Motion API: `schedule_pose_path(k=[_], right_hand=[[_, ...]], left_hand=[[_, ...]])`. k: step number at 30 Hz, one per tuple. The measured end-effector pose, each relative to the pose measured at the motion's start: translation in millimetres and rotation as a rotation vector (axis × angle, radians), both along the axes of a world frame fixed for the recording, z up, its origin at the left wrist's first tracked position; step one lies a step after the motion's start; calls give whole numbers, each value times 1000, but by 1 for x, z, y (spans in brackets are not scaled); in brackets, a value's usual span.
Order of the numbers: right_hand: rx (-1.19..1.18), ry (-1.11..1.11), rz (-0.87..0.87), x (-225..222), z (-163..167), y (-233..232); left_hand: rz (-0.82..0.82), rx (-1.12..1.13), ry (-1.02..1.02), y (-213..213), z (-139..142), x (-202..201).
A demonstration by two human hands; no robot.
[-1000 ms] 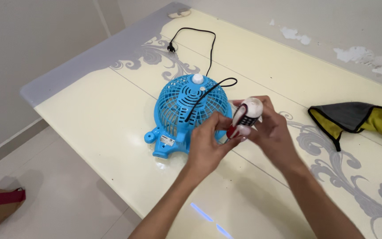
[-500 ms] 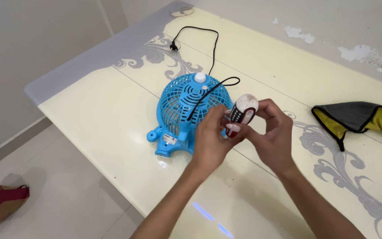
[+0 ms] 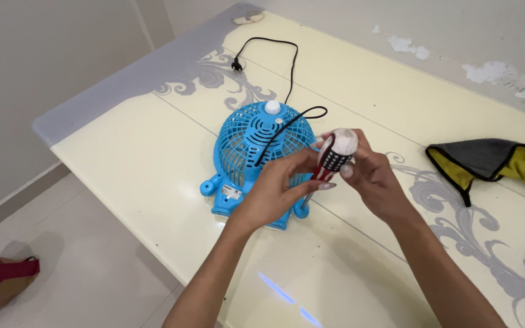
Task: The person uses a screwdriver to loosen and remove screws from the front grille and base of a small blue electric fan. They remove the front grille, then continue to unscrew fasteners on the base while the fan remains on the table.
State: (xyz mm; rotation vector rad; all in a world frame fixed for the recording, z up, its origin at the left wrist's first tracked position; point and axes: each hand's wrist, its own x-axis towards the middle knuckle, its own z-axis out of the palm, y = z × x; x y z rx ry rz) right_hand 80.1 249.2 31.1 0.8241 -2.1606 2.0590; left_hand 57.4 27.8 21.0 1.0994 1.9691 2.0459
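Both hands shifted slightly right vs. a sec ago, screwdriver [image 3: 334,159] tilted more upright. Right hand [image 3: 377,177] clamped on its rounded white-black-red handle; left hand [image 3: 281,188] pinches the lower shaft, just above blue plastic fan [image 3: 256,146] lying grille-up w/ black cord [image 3: 287,61]. Glossy cream tabletop [image 3: 153,158], grey scrolls; grey-yellow cloth [image 3: 493,161] well apart. Pale tiled floor.

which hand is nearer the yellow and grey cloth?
Right. The right hand grips the screwdriver handle on the side toward the yellow and grey cloth; the left hand is farther off, over the blue fan.
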Motion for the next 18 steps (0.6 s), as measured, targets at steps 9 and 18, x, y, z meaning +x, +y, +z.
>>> schedule_pose_path(k=[9,18], right_hand=[[135,257,-318,16,16,-27],[138,58,-485,22,35,-45]], left_hand=[[554,-122,195,25,2,21],[631,-310,157,37,2,21]])
